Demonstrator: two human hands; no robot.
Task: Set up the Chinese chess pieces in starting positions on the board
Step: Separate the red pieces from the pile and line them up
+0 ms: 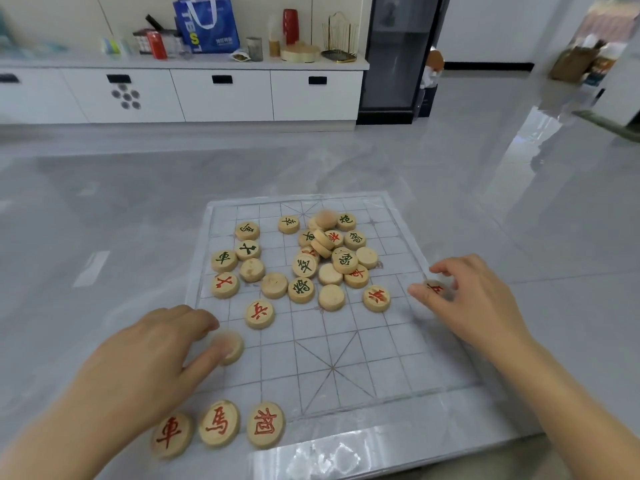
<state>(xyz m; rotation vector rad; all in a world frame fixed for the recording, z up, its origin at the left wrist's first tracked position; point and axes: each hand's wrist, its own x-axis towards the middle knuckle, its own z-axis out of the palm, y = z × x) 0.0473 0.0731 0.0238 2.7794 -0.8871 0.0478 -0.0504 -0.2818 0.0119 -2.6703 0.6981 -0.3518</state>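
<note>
While the board (346,344) lies flat on the grey table (491,410), both hands work at its edges. The left hand (145,362) sits at the near left corner, its fingers (204,323) curled. Its thumb tip lies on a blurred piece (231,346) that rests on the board's left side, held between the thumb and the bent forefinger. Motion blur hides any mark on that piece.

The right hand (478,306) hovers at the board's right edge, about halfway up. Its thumb and forefinger pinch a red-marked piece (436,289), the other fingers bent loosely behind it. That piece is also blurred, and I cannot tell whether it touches the board.

Three red pieces (219,423) stand side by side in a row along the near edge, just beside the left wrist, faces up. A lone red soldier piece (259,314) sits on the board a little beyond the left fingers.

Most of the pieces lie in a loose pile (325,251) across the middle and far half of the board. Some show green marks, some red, and some are blank side up. A few overlap or lean on one another.
</note>
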